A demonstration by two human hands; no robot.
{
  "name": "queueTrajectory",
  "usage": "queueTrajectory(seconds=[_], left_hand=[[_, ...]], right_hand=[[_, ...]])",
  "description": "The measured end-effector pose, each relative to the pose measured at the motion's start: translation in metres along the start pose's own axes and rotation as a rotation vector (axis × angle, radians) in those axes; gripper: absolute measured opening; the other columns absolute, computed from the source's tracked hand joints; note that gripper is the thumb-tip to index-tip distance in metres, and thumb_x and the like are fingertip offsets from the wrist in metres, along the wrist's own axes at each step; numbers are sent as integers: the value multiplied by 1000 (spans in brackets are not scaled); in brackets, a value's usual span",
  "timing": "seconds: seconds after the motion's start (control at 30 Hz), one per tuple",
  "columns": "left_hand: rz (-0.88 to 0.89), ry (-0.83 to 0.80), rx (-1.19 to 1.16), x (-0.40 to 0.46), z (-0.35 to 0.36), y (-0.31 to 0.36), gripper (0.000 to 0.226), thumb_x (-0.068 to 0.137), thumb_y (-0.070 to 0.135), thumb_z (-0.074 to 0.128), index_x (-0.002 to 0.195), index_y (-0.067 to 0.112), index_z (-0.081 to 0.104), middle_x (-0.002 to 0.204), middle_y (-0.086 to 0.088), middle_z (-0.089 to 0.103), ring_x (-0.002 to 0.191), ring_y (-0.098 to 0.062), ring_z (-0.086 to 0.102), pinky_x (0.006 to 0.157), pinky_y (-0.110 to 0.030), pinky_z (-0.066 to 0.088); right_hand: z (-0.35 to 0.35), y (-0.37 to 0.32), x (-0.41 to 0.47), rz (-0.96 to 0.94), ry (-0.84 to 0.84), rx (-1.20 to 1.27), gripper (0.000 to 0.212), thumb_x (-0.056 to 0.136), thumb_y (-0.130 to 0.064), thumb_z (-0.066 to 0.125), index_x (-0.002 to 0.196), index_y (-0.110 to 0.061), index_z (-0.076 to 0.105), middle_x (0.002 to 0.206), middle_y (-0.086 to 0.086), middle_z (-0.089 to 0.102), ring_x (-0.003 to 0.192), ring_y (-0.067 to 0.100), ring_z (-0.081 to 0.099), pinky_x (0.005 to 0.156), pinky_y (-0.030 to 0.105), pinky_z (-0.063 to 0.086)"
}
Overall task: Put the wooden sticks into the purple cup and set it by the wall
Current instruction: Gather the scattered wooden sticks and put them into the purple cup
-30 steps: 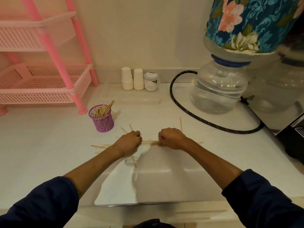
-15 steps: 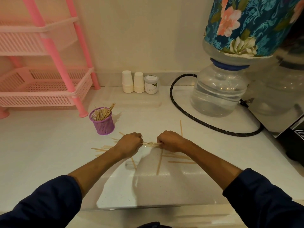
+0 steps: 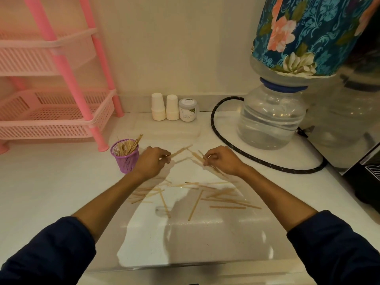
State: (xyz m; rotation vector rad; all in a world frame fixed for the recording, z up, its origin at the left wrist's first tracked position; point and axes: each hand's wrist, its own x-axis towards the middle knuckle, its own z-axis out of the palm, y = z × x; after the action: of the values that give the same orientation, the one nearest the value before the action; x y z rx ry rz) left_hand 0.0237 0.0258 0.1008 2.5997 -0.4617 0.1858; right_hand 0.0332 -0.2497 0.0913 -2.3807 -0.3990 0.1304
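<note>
The purple mesh cup (image 3: pixel 124 157) stands on the white counter left of centre, with several wooden sticks in it. My left hand (image 3: pixel 151 161) is just right of the cup and pinches a few sticks (image 3: pixel 180 150) that point up and to the right. My right hand (image 3: pixel 223 160) grips another bundle of sticks (image 3: pixel 197 156) slanting down under the palm. Both hands are raised above the counter. Several loose sticks (image 3: pixel 195 194) lie scattered on the counter below the hands.
A pink plastic rack (image 3: pixel 55 112) stands at the left. Two stacks of white cups (image 3: pixel 164 110) and a small jar (image 3: pixel 187 110) sit by the back wall. A water jug (image 3: pixel 271 118) with a black hose (image 3: pixel 246 155) is at the right; a dark appliance (image 3: pixel 368 182) is at the far right.
Both hands have lifted off the counter and moved apart, each taking some sticks. The pile they covered now shows on the counter.
</note>
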Motion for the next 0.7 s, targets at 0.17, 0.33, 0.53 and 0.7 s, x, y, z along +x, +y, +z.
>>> queueTrajectory(seconds=[0.17,0.33,0.53,0.7], left_hand=[[-191,106,-621,12,-25,9,15,89,4,63,100,3,73,81,-12,75,74,-9,69,71,-22,52],[-244,240,-940,18,-58,9,22,89,1,63,108,-9,67,84,-16,72,74,-16,72,68,-24,56],[-205,434,-923,24,-109,-15,17,89,2,63,104,1,69,75,2,76,77,-15,74,70,-24,58],[-189,599,-886,22,-136,-41,15,89,0,61,97,8,70,70,7,75,72,-11,73,68,-21,57]], right_hand=[[-9,-14,12,52,137,641,13,86,-7,71,98,-4,76,87,7,77,87,15,74,77,19,56],[-8,-40,32,102,178,970,14,88,-10,70,101,-7,73,96,10,77,95,20,74,77,22,58],[10,-91,63,47,269,1175,12,91,-7,66,101,-6,72,99,11,76,93,19,73,80,24,58],[37,-146,88,-23,365,1259,25,92,-1,62,114,11,64,95,16,71,80,12,73,79,22,58]])
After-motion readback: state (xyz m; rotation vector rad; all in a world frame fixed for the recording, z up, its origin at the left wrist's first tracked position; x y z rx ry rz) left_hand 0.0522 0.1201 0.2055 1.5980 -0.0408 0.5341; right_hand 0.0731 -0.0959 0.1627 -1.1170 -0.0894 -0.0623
